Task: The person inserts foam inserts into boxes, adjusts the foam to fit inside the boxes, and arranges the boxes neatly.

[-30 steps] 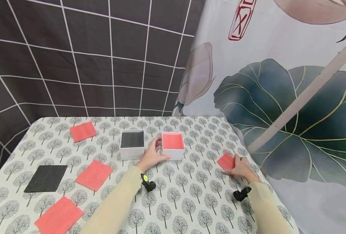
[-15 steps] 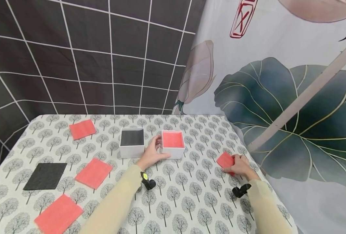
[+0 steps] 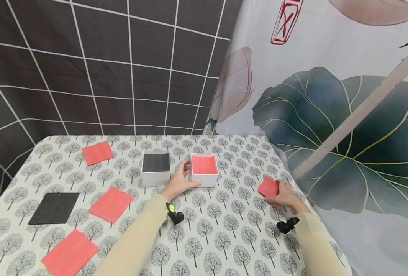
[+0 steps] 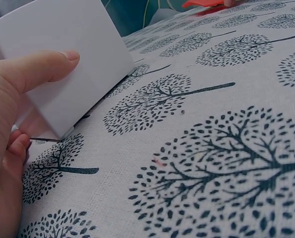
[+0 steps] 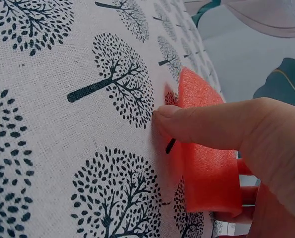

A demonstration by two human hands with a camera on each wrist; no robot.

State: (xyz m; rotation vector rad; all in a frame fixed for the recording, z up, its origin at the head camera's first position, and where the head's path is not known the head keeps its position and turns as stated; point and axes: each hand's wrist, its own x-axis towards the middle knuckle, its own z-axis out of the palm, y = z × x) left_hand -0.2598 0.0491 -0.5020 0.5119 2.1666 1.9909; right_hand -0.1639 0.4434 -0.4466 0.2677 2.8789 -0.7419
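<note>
My left hand (image 3: 178,184) holds a small white box (image 3: 206,181) whose inside shows red. In the left wrist view, the thumb (image 4: 48,69) lies along one white wall and other fingertips show low at the corner. Toward the table's right side, my right hand (image 3: 286,196) pinches a square red foam sheet (image 3: 267,186). The right wrist view shows this foam sheet (image 5: 209,173) curved and tipped up off the cloth, thumb on the near face and fingers behind it. A second white box (image 3: 156,179), black inside, stands just left of my left hand.
Red sheets lie flat at the back left (image 3: 97,153), the middle left (image 3: 111,205) and the front left (image 3: 70,253). A black sheet (image 3: 54,208) lies among them. The tree-print tablecloth (image 3: 221,226) ends at the right near hanging fabric (image 3: 372,226).
My right hand has shifted slightly right and drawn the red foam sheet up, so it now bends in the grip. The left hand and both boxes stay in place.
</note>
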